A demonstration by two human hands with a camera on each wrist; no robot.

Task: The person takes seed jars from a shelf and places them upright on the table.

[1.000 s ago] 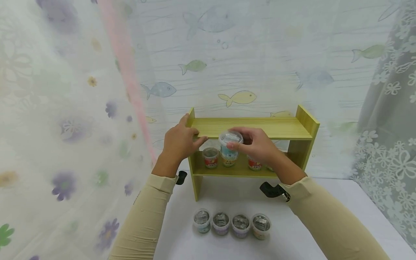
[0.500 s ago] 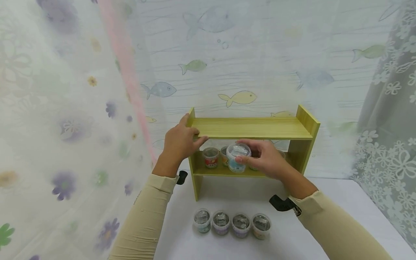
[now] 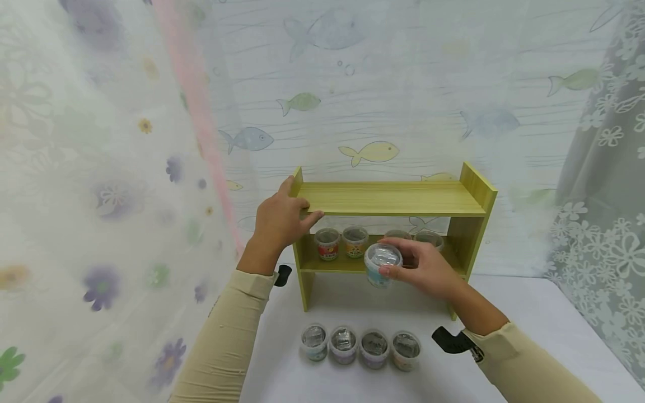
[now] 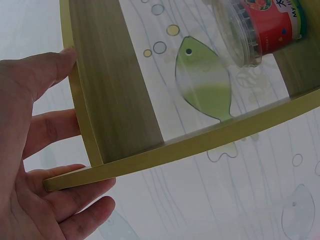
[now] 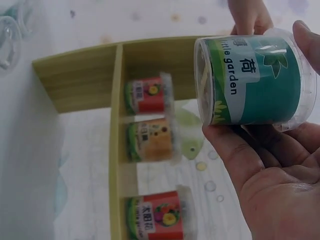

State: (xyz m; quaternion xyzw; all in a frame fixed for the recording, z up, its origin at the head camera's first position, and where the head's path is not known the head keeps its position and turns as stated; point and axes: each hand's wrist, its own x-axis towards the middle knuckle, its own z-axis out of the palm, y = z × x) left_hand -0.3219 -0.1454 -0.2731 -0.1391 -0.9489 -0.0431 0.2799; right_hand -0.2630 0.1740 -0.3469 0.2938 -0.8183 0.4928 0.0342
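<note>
My right hand [image 3: 430, 268] holds a small clear plastic tub [image 3: 377, 275] between thumb and fingers, in front of the lower shelf. In the right wrist view the tub [image 5: 270, 82] shows a teal "little garden" label with a leaf picture. The left hand [image 3: 279, 219] grips the upper left corner of a yellow-green wooden shelf unit [image 3: 383, 197]; up close, its fingers [image 4: 52, 131] lie about the side panel and board edge. On the lower board stand a red-labelled tub [image 3: 327, 251] and an orange-labelled tub [image 3: 355, 248]. Two more, partly behind my right hand, stand farther right.
Several clear tubs [image 3: 344, 345] stand in a row on the white tabletop [image 3: 433, 380] before the shelf unit. Behind it hangs a fish-patterned curtain [image 3: 403, 84]; a flowered curtain [image 3: 101, 224] hangs at left, a lacy one [image 3: 610, 246] at right.
My right hand has drawn the teal-labelled tub down, to the right and out from the shelf front, uncovering the orange-labelled tub. The left hand stays in place.
</note>
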